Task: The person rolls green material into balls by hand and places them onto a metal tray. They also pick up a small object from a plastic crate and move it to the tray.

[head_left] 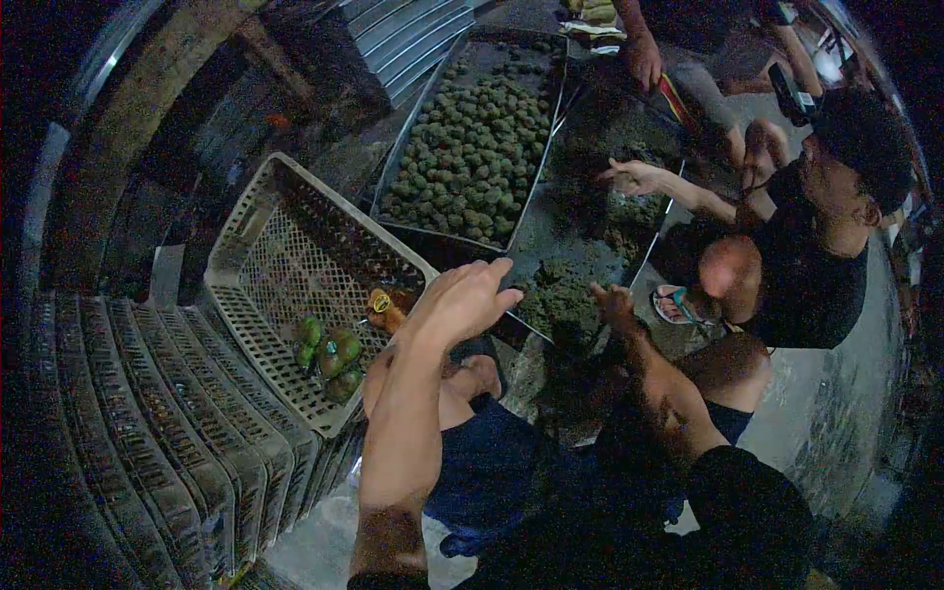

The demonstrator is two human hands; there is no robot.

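Observation:
Over the right rim of a plastic crate [339, 211], my left hand [460, 303] is held out with its fingers stretched and nothing visible in it. My right hand [618, 307] reaches to the edge of a dark crumbly heap [560, 295] on a metal tray; its fingers look apart, and no object shows in them. Beyond my hands, a rectangular tray [388, 211] holds several round dark balls [472, 147]. Inside the crate lie several green fruits [339, 352] and an orange-brown item [386, 307].
Stacked crates [167, 423] stand at the left. A co-worker [806, 226] sits at the right, with a hand [634, 178] over the dark material. Another person's hand [644, 61] is at the top. Corrugated metal [403, 39] stands behind the tray.

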